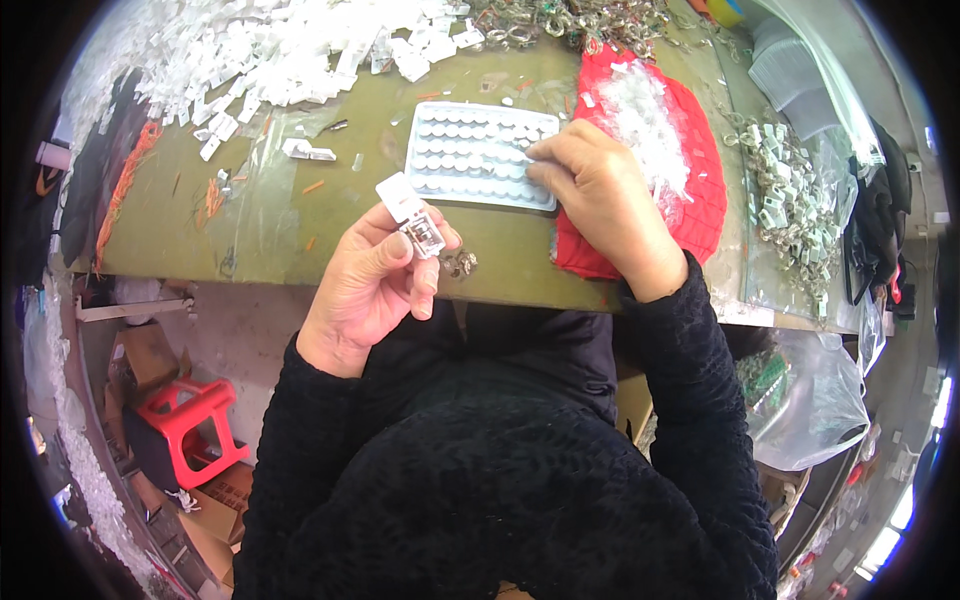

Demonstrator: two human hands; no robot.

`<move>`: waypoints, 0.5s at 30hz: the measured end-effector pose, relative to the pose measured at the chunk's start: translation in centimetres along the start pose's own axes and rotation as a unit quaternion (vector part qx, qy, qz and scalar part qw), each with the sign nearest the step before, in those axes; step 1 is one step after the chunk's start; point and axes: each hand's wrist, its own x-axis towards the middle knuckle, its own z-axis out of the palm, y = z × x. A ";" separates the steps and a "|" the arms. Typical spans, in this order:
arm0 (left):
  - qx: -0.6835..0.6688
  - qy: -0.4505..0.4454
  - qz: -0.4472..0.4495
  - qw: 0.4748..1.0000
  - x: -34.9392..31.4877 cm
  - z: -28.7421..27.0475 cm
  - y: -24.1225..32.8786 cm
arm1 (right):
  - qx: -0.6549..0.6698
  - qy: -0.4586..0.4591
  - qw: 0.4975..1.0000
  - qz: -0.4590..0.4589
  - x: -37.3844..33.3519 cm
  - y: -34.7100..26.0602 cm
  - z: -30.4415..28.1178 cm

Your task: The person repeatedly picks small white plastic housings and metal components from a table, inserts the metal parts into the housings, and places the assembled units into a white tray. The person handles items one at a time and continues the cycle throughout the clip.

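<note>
My left hand (368, 270) pinches a small white plastic case (412, 218) with its lid flipped up, and small metal parts show inside. At the right side of a pale tray (484, 200), my right hand (612, 185) has its thumb and forefinger pressed together; whatever they hold, if anything, is too small to name. Rows of small round whitish discs (450, 148), resembling button cells, fill the tray. Below my left fingers, near the table edge, lies a little cluster of metal pieces (460, 263).
A large heap of white plastic pieces (270, 60) covers the back left. Red cloth (700, 225) bearing clear bits lies under my right wrist. Tangled metal rings (570, 20) sit behind; finished-looking white pieces (785, 190) pile at right. A red stool (190, 425) stands lower left.
</note>
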 end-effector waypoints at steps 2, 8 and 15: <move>0.011 0.014 -0.001 1.000 -0.1 0.0 -0.1 | -0.017 -0.017 1.000 -0.001 -0.2 -0.1 0.4; 0.015 0.023 -0.014 1.000 0.0 0.5 0.2 | 0.022 -0.016 0.999 -0.036 0.2 -1.9 -0.9; 0.015 0.024 -0.048 0.998 -1.2 2.0 -1.5 | 0.128 -0.028 0.981 -0.142 -1.6 -7.0 -1.1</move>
